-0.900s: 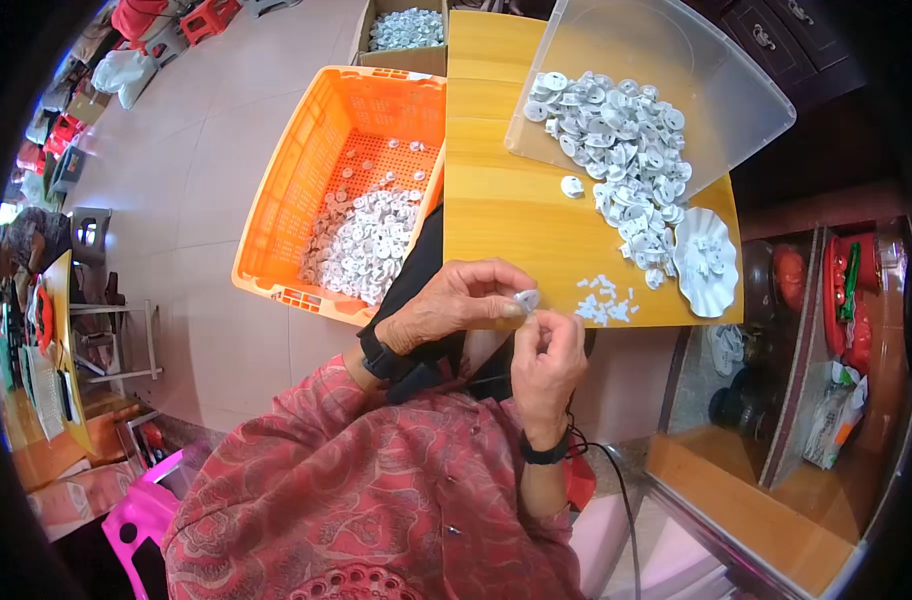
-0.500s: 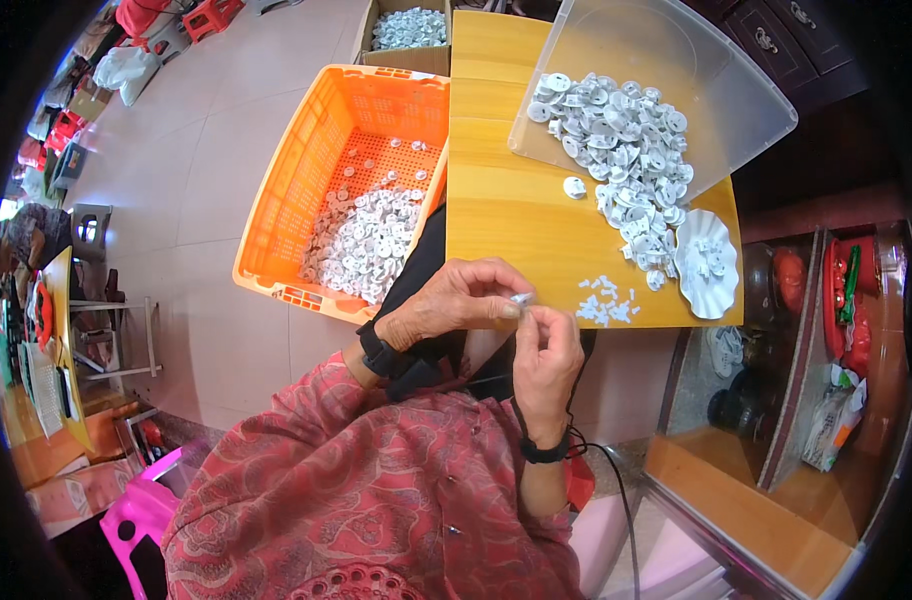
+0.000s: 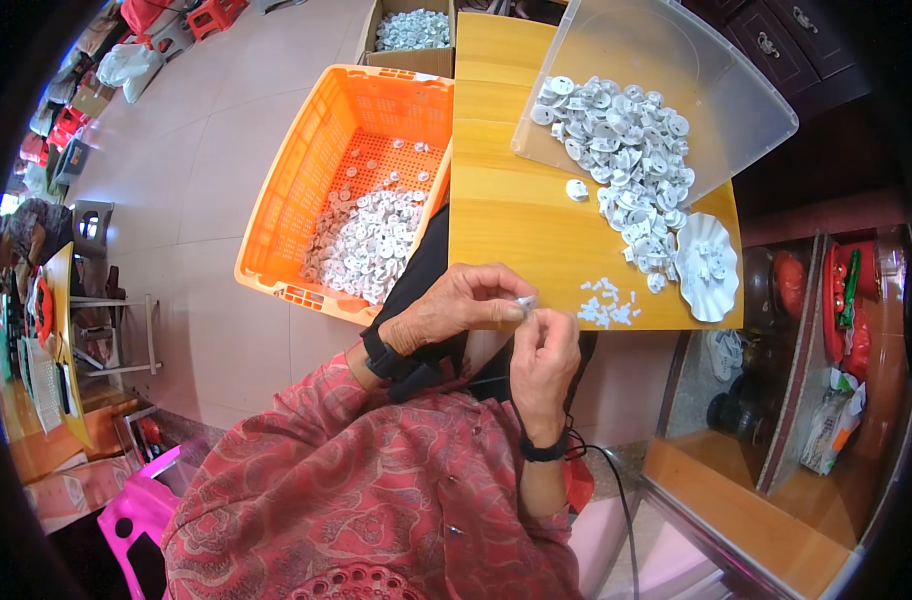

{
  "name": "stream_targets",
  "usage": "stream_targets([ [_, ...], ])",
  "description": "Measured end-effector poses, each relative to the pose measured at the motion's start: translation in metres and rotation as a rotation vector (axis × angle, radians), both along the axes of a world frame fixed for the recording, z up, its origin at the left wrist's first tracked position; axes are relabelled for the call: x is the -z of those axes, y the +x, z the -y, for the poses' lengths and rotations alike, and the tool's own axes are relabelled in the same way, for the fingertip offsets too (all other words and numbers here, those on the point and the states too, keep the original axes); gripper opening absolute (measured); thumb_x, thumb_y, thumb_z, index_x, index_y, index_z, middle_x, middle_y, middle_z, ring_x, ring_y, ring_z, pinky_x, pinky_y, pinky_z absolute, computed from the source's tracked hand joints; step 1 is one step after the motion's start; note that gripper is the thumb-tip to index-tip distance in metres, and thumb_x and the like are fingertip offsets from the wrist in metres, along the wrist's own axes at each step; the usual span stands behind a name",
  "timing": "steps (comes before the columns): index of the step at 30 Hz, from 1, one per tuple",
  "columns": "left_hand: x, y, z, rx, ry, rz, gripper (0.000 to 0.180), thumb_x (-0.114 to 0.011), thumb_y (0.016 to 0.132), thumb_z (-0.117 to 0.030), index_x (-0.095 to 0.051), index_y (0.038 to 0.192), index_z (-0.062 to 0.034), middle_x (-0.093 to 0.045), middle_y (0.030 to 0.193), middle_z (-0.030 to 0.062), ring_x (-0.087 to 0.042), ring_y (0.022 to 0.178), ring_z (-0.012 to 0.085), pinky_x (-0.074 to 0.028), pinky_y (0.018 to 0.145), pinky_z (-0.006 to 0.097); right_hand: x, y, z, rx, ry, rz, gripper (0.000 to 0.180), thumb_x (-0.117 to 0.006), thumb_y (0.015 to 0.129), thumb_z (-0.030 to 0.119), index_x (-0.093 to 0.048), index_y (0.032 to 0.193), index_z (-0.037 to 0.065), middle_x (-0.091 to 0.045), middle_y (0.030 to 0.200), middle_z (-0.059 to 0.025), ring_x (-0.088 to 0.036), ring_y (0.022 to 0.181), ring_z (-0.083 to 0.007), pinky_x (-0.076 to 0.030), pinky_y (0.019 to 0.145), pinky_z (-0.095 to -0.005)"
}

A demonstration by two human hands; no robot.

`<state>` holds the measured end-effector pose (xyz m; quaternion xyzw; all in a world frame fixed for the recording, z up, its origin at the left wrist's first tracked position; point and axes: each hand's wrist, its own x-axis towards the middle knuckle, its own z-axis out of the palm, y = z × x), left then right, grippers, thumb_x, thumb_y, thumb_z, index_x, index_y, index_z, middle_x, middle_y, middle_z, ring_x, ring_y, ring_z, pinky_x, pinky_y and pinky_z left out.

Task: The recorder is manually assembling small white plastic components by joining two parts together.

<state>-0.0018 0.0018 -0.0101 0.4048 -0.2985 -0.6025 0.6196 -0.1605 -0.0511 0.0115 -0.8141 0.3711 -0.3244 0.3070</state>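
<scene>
Spreading across the upper right of centre: yellow wood-grain desk [image 3: 506, 230]. Left of it, an orange plastic basket [image 3: 306, 165] with slotted walls; a thick layer of round white parts [image 3: 371, 240] lies toward its near end, a few scattered farther back. At the desk's far right, a translucent bin [image 3: 721, 110], tipped over. A heap of white disc-shaped parts [image 3: 641, 170] runs out of its mouth in a band toward the near right corner. Beyond the basket, beside the desk's far left corner: open cardboard box [image 3: 406, 60], filled with small pale pieces.

Both hands are together just off the desk's near edge. Left hand [image 3: 466, 300]: thumb and fingers pinching a small white part. Right hand [image 3: 544, 365]: fingers curled, thumb and forefinger drawn together right against that same part; cannot tell whether they grip it.

White wavy-rimmed dish [image 3: 709, 305] at the desk's right edge, some white pieces inside. One loose disc part [image 3: 576, 190] sits apart, left of the heap. Tiny white slips [image 3: 608, 305] scattered near the front edge. Held part [image 3: 526, 301], at the fingertips, mostly covered; detail too small to read.
</scene>
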Motion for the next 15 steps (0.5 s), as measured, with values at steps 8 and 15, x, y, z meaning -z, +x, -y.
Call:
stream_targets([
  [8, -0.006, 0.01, -0.005, -0.086, 0.042, 0.081, 0.022, -0.068, 0.093, -0.006, -0.068, 0.114, -0.0004, -0.07, 0.106, 0.0042, -0.065, 0.098, 0.0111, -0.054, 0.087, 0.028, -0.002, -0.012, 0.006, 0.102, 0.11, 0.075, 0.011, -0.063, 0.095, 0.009, -0.059, 0.097, -0.001, -0.062, 0.091, -0.0153, -0.063, 0.082, -0.0308, -0.05, 0.074, -0.0406],
  [15, 0.002, 0.054, -0.03, -0.548, 0.171, 0.219, 0.023, -0.072, 0.092, -0.013, -0.07, 0.11, 0.0011, -0.071, 0.096, 0.0043, -0.065, 0.086, 0.0098, -0.053, 0.076, 0.025, 0.01, -0.036, 0.009, 0.16, -0.075, -0.07, 0.01, -0.064, 0.092, 0.004, -0.06, 0.099, -0.002, -0.059, 0.093, -0.0166, -0.061, 0.085, -0.0348, -0.05, 0.073, -0.0426],
])
